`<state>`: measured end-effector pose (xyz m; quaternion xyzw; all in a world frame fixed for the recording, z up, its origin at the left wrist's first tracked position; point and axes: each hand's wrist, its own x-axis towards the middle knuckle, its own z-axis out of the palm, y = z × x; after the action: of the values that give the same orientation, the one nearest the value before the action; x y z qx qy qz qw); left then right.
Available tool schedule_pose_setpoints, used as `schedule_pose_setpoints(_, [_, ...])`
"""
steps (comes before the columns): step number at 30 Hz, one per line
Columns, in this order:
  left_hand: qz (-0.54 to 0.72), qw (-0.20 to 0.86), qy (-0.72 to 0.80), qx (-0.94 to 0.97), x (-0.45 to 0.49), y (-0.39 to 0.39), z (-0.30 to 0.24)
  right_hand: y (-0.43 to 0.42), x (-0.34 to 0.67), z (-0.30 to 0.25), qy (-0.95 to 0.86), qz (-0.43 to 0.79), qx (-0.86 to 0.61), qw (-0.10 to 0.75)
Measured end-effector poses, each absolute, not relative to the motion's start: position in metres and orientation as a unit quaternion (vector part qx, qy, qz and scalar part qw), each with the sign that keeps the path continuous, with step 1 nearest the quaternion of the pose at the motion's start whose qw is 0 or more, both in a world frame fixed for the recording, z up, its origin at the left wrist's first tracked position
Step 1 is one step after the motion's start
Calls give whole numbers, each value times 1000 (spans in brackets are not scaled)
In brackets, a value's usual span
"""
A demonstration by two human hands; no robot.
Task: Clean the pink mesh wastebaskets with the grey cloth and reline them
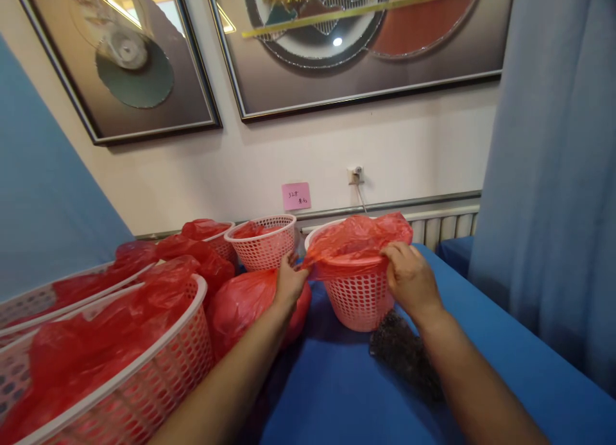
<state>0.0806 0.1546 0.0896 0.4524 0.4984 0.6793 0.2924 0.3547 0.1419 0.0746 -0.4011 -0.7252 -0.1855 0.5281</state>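
Observation:
A red plastic bag (pixel 353 236) lines and covers the top of a white perforated basket (pixel 359 300) on the blue-covered table (pixel 332 393). My left hand (pixel 290 279) pinches the bag's left edge and pulls it out past the rim. On the other side, my right hand (pixel 409 275) grips the bag's edge at the rim, fingers closed. A full, rounded red bag (pixel 245 304) lies just under my left forearm. Beneath my right wrist is a dark, crinkled bundle (pixel 404 355), partly hidden by the forearm. What the lined basket contains is hidden.
Large white baskets holding red bags (pixel 110 336) crowd the left side. A smaller basket (pixel 262 243) stands at the back near the wall. A pink note (pixel 296 196) and a socket (pixel 355 175) are on the wall. A blue curtain (pixel 548 175) hangs at right.

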Motion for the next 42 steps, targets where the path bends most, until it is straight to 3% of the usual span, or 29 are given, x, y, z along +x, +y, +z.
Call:
schedule_pose_setpoints(5, [598,90,501,619,101,133,109,157,374,72,-651,-194,-452,578])
schedule_pose_setpoints(9, [540,24,469,698,118,115,122,132,361,83,-600,-241,-415,640])
schedule_pose_setpoints(13, [529,26,471,705,128,117,129,108,332,88,-699,-200,-320,607])
schedule_pose_setpoints(29, [638,191,576,474,65,191,118,119,315,75,-714,-176,-355,578])
schedule_pose_setpoints(42, [624,150,563,521,76,204,132,151,359,71,-669,-210,-406,585])
